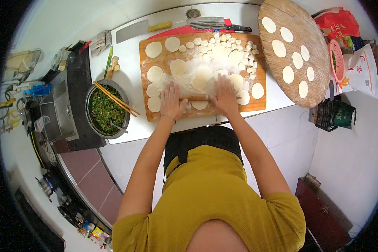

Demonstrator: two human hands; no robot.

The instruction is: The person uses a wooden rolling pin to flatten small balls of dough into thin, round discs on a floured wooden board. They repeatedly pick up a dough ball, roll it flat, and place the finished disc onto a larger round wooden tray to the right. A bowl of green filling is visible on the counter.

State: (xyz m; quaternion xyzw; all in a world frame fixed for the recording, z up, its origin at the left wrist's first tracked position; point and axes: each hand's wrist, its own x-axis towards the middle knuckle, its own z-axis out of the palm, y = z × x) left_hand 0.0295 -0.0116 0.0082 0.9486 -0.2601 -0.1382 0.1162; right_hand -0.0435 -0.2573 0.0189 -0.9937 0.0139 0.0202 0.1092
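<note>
A thin wooden rolling pin (196,97) lies crosswise near the front of a floured wooden board (260,104). My left hand (171,101) rests flat over its left end, fingers stretched out. Over the right end lies my right hand (225,95), also flat with its fingers extended. Between the hands, a small dough round (199,105) shows under and in front of the pin. Flat dough wrappers (178,66) are spread around the board. Many small dough pieces (244,60) sit in loose flour at its back right.
At the left stands a metal bowl (124,90) of chopped green filling (106,107), with chopsticks (113,97) across it and a spoon inside. A cleaver (132,31) and a black-handled knife (239,28) lie behind the board. A round wooden board (277,69) at right holds several wrappers.
</note>
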